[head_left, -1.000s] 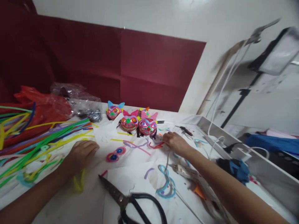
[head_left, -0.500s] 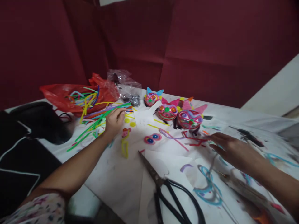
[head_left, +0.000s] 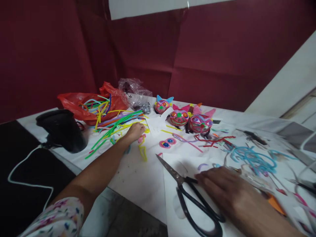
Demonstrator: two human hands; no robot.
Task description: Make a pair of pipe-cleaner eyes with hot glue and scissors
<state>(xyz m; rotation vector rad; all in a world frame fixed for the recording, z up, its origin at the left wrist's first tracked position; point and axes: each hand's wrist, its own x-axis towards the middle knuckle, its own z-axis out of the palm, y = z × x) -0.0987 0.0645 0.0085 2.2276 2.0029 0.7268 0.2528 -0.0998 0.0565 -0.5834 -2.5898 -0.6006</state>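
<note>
My left hand [head_left: 136,131] lies on the table with its fingers curled down beside yellow pipe cleaners [head_left: 120,126]; anything under the fingertips is hidden. Just below it is a bent yellow pipe cleaner [head_left: 142,152] with a pink piece at its top. My right hand [head_left: 229,189], a little blurred, reaches over the black-handled scissors [head_left: 181,179] with fingers stretched towards the handle. Whether it touches the handle I cannot tell. The scissors lie on white paper [head_left: 172,204]. Between the hands sits a pair of pink-rimmed blue eye pieces [head_left: 168,142].
Three colourful cat-like heads [head_left: 179,117] stand at the back. A red plastic bag [head_left: 74,102] spills pipe cleaners at the left, behind a black cup-shaped object [head_left: 65,130] with a white cable. Tangled blue pipe cleaners [head_left: 254,158] and a dark-handled tool [head_left: 255,137] lie right.
My right hand has moved from beside the red pipe cleaners down and left to the scissors. My left hand has curled its fingers, lower among the yellow pieces. The view has shifted slightly.
</note>
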